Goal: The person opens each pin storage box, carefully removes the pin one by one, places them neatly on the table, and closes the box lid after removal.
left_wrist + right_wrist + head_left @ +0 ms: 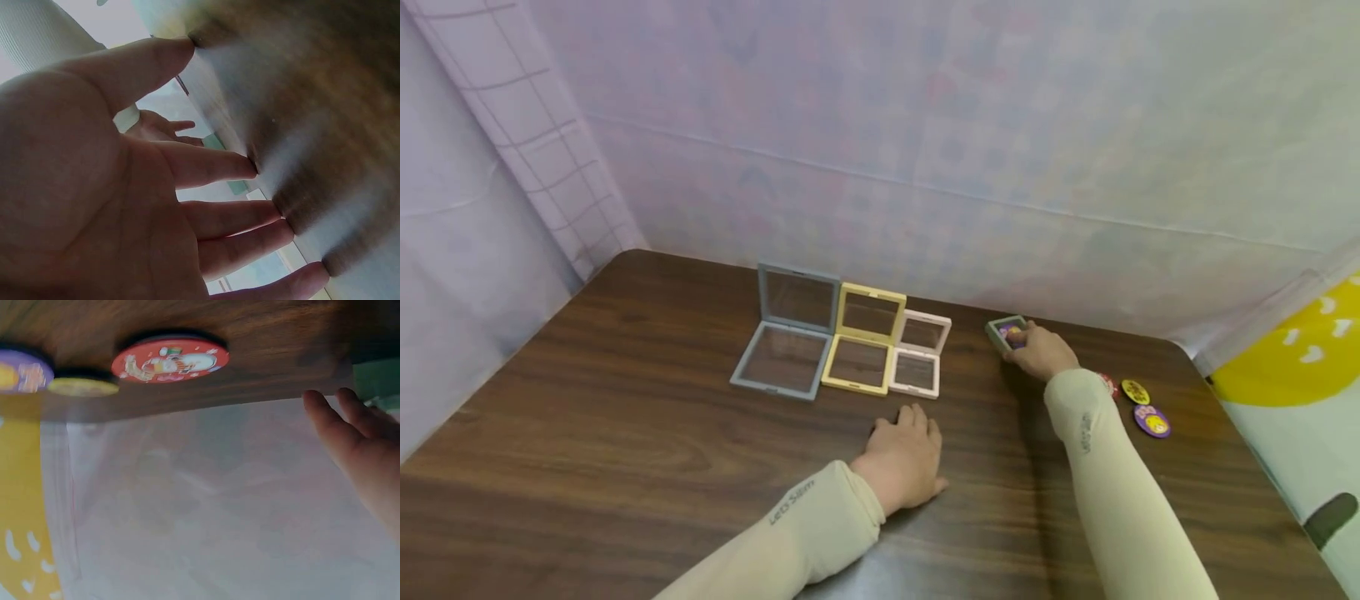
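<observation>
In the head view my right hand (1039,352) grips a small green display frame (997,337) near the table's back edge, its fingers over a purple round badge (1004,331) at the frame. The right wrist view shows two stretched fingers beside the green frame (378,381); the thumb's contact is hidden there. My left hand (904,457) rests on the table, fingers spread, holding nothing; the left wrist view shows its fingertips touching the tabletop. Beyond it stand a blue-grey display frame (747,367), a yellow one (828,362) and a white one (937,375), each opened with one half upright.
Right of the right forearm lie a red badge (169,360), a yellow badge (1136,391) and a purple badge (1152,422). The brown wooden table (625,417) meets a pale cloth backdrop (925,167) behind. A yellow patterned cloth (1277,367) hangs at the right.
</observation>
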`<state>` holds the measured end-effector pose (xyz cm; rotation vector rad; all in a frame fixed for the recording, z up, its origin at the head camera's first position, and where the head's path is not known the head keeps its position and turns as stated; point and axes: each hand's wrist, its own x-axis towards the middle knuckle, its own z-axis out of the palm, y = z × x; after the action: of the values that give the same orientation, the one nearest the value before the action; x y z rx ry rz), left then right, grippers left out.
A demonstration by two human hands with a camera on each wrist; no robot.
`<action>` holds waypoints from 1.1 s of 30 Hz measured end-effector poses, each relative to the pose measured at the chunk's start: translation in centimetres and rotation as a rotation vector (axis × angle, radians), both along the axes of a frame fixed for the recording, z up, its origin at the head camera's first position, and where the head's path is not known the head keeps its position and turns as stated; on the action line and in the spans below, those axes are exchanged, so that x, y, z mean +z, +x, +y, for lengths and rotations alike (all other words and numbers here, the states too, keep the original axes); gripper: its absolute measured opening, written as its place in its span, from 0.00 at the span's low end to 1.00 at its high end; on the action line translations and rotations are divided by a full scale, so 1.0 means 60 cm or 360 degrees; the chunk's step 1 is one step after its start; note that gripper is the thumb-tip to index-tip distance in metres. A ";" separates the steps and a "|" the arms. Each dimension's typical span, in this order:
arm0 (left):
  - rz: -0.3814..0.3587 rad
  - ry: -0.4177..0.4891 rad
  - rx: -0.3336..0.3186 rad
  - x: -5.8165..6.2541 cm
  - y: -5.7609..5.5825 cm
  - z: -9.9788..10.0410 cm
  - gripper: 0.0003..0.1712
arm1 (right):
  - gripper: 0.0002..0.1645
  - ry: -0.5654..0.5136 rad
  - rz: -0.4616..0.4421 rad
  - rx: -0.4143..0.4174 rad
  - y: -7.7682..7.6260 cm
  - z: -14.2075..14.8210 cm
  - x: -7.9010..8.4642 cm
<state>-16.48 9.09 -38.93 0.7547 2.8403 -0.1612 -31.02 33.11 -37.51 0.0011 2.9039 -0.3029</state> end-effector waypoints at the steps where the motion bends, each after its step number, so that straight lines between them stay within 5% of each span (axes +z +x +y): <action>1: -0.0004 0.0002 0.0002 0.000 0.000 -0.001 0.44 | 0.35 -0.0035 -0.0014 0.0016 0.000 0.001 0.001; 10: 0.0025 0.0012 -0.0015 0.000 0.000 -0.005 0.44 | 0.31 -0.0161 -0.0011 0.0119 0.004 -0.003 0.009; 22: -0.0002 0.0053 -0.0019 -0.003 0.003 -0.005 0.44 | 0.25 0.0070 0.0168 0.0149 0.009 -0.006 -0.001; 33: 0.0010 0.0035 -0.0028 -0.004 0.003 -0.003 0.44 | 0.24 0.0052 0.0253 0.0271 0.016 0.004 -0.013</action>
<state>-16.30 8.88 -39.15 0.7851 2.8466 -0.1357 -30.03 33.35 -38.30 -0.2751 3.0392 -0.2352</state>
